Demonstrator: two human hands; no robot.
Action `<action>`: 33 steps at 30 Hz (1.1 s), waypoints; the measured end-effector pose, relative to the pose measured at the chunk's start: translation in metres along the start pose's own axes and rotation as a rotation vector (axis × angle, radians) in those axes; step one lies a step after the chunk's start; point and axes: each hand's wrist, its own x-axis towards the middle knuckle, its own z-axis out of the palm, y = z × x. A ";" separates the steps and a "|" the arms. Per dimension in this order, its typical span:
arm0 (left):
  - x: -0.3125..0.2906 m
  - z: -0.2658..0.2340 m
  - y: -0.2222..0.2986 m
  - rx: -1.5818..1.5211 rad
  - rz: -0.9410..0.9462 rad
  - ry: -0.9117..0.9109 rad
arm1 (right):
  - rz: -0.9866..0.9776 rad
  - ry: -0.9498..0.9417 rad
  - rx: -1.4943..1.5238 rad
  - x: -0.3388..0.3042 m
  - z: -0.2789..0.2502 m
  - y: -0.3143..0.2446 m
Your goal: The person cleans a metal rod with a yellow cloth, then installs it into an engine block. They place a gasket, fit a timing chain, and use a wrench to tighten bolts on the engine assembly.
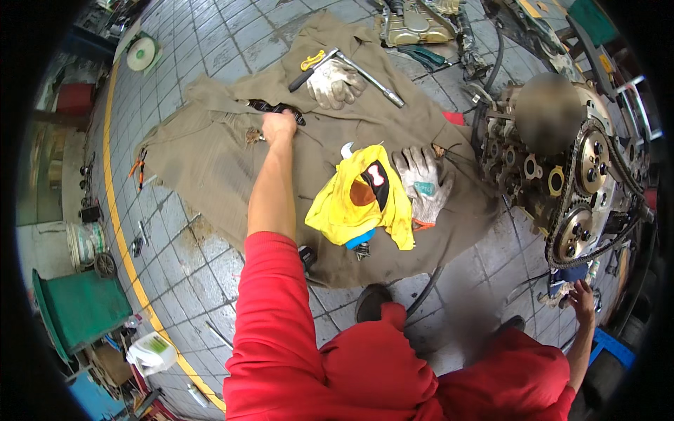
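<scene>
My left hand (279, 125) reaches far out over a brown cloth sheet (210, 151) on the floor. Its fingers are closed on a black tool (265, 106), whose exact kind I cannot make out. Beyond it lie a white work glove (335, 83), a long metal ratchet wrench (371, 78) and a yellow hook-shaped piece (312, 60). My right hand (581, 302) is low at the right with fingers apart, beside a dark blue rag (567, 277) under the engine (533, 168). It seems to hold nothing.
A yellow cloth (358, 200) and a grey glove (425, 182) lie mid-sheet. Orange-handled pliers (140, 168) rest at its left edge. The engine's timing chain (562, 210) faces me. An engine cover (415, 27) sits at the back; a white jug (152, 353) stands left.
</scene>
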 end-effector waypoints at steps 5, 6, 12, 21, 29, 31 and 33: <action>0.063 0.009 -0.009 -0.078 -0.108 0.186 | 0.031 0.087 -0.231 -0.074 -0.048 -0.022; 0.079 0.005 -0.011 -0.078 -0.126 0.178 | 0.028 0.143 -0.234 -0.082 -0.048 -0.023; 0.097 -0.001 0.005 -0.228 -0.119 0.344 | 0.130 0.152 -0.342 -0.135 -0.042 -0.039; 0.152 -0.015 -0.007 -0.182 -0.157 -0.084 | 0.188 0.152 -0.405 -0.156 -0.048 -0.038; 0.144 -0.030 -0.003 -0.326 -0.125 -0.188 | 0.150 0.069 -0.494 -0.146 -0.037 -0.050; 0.143 -0.036 -0.007 -0.368 -0.055 -0.223 | 0.128 0.063 -0.510 -0.144 -0.041 -0.049; 0.144 -0.050 -0.022 -0.388 0.075 -0.304 | 0.104 0.057 -0.524 -0.138 -0.048 -0.049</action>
